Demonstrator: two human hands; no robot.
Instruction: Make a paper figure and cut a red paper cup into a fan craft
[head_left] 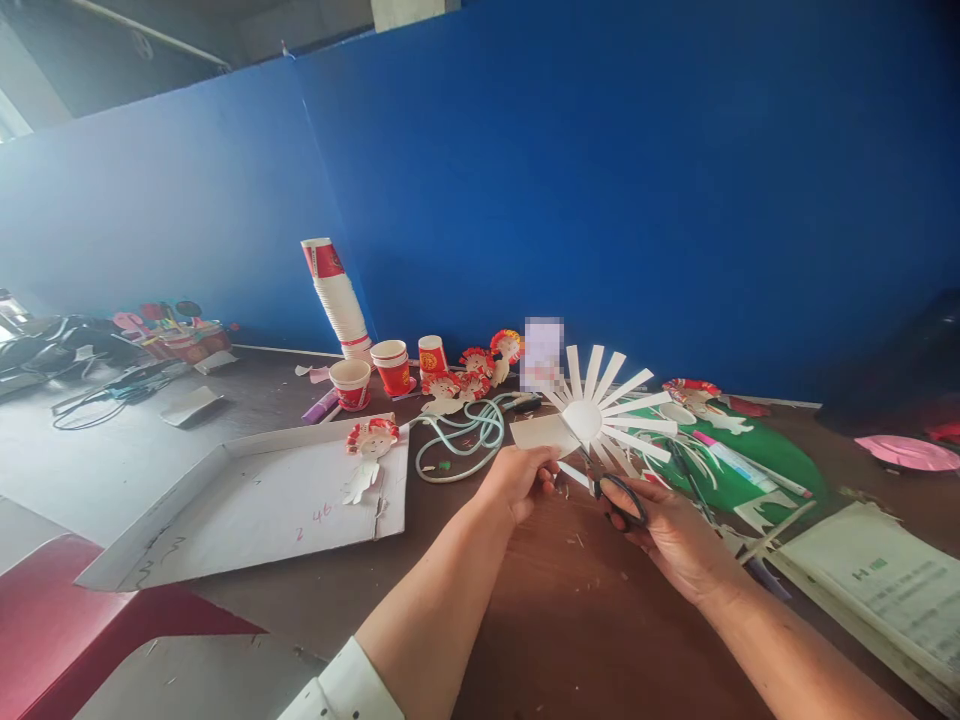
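Note:
A white paper cup [583, 420] is cut into many strips that fan out round its flat base, with one wide uncut part at the left. My left hand [525, 482] pinches that wide part from below. In my right hand [660, 525] are black-handled scissors [624, 500], fingers through the loops. Their blades point up and left, against the cup near its base, between the wide part and the strips. Whether the blades are apart is hard to tell.
A white box lid [247, 500] with a paper figure [373, 437] lies left. Behind are a tall cup stack [341, 305], red cups [390, 365], and a pale cable [480, 435]. At right are a green sheet [787, 460], markers [731, 462] and a printed bag [881, 575].

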